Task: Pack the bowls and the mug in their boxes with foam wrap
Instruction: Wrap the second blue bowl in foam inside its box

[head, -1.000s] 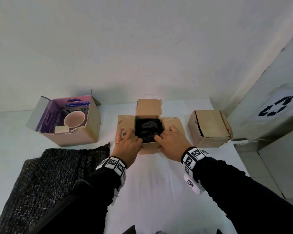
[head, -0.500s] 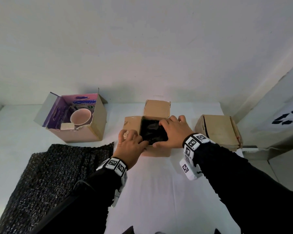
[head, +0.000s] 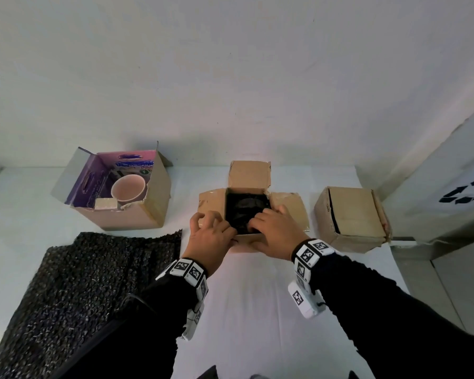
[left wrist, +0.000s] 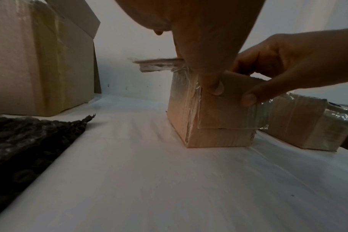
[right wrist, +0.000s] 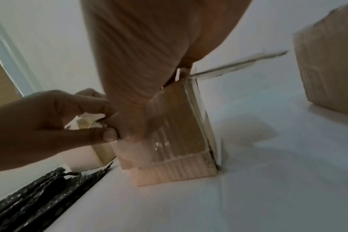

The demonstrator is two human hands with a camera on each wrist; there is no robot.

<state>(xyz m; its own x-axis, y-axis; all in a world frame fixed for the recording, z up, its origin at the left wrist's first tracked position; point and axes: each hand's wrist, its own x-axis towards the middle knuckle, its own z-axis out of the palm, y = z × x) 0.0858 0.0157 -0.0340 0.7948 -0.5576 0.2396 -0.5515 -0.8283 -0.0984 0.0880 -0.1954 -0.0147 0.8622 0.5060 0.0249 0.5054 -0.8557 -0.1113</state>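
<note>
The middle cardboard box [head: 248, 173] stands open, its flaps spread, with a bundle in black foam wrap [head: 244, 212] inside. My left hand [head: 214, 228] grips the box's near-left corner, fingers curled on the left flap and thumb [left wrist: 215, 87] pressed on the near flap [left wrist: 228, 116], which hangs down the front. My right hand [head: 268, 228] pinches that same near flap, fingers over the rim and thumb on the outer face. A pink bowl [head: 127, 188] sits unwrapped in the open purple-lined box [head: 153, 203] at left.
A closed cardboard box [head: 350, 212] stands to the right of the middle one. A sheet of black foam wrap [head: 93, 283] lies on the white table at the near left. A wall runs behind the boxes, and a grey bin with a recycling mark [head: 465, 190] is at the right.
My right hand reached across the box opening half a second ago and has come back to the near edge. My left hand has stayed at the near-left corner.
</note>
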